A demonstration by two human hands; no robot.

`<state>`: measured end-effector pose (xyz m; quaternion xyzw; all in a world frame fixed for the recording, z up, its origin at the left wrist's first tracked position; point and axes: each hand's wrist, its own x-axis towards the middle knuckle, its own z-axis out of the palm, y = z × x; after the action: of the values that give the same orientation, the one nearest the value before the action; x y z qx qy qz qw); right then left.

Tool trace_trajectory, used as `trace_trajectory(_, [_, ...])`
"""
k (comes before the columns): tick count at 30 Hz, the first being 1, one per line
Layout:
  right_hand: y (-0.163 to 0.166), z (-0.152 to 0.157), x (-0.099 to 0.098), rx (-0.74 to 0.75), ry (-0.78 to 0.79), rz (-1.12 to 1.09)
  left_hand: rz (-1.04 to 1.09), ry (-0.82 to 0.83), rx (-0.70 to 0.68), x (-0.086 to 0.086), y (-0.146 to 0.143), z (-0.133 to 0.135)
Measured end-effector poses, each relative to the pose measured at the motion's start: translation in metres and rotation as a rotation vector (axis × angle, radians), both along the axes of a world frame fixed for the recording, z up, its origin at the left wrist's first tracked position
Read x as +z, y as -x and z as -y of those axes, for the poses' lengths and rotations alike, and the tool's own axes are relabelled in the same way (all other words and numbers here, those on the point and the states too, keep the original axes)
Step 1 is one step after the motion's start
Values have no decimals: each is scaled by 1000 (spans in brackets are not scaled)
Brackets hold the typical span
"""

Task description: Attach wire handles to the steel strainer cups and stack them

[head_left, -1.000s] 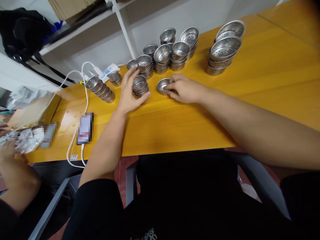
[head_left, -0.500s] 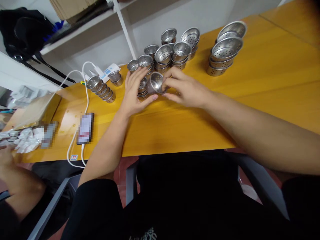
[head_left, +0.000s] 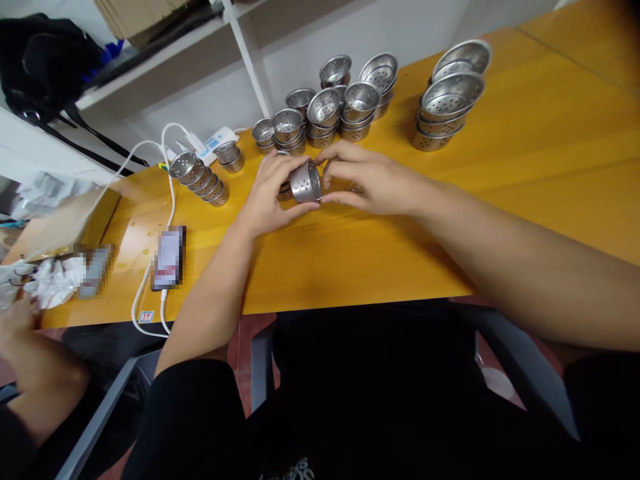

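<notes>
A small perforated metal cup [head_left: 305, 184] lies tilted on its side in the air between my hands, its rim turned to the right. My left hand [head_left: 267, 197] is closed around it, fingers over the top and thumb underneath. At the rim, the thumb and fingers of my right hand [head_left: 363, 177] pinch the edge. Behind my left fingers, other small metal cups [head_left: 285, 193] are partly hidden. Just beyond my hands stand stacks of similar cups, among them a front stack [head_left: 289, 127] and a wider one [head_left: 360, 100].
Large perforated bowls [head_left: 450, 100] are stacked at the right. To the left are a leaning cup stack [head_left: 203, 180], a short stack [head_left: 230, 157], a power strip [head_left: 217, 141], and a phone [head_left: 169, 258] on a white cable. Another person's arm [head_left: 43, 367] rests at far left.
The cup has turned, so its opening, which faced up toward me, now points right and its side shows. My left fingers and thumb have closed onto it.
</notes>
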<state>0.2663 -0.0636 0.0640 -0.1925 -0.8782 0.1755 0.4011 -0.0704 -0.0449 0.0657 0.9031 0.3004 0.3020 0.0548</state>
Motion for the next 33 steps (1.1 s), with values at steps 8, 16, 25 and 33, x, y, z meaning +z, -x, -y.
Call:
trace_trajectory(8, [4, 0, 0, -29, 135, -62, 2, 20, 18, -1, 0, 0])
trace_trajectory(16, [4, 7, 9, -84, 194, -36, 21, -20, 45, 4, -4, 3])
trace_trajectory(25, [4, 8, 9, -90, 203, -65, 13, 13, 23, 12, -5, 12])
trace_trajectory(33, [6, 10, 11, -103, 198, -87, 12, 55, 31, 14, -7, 13])
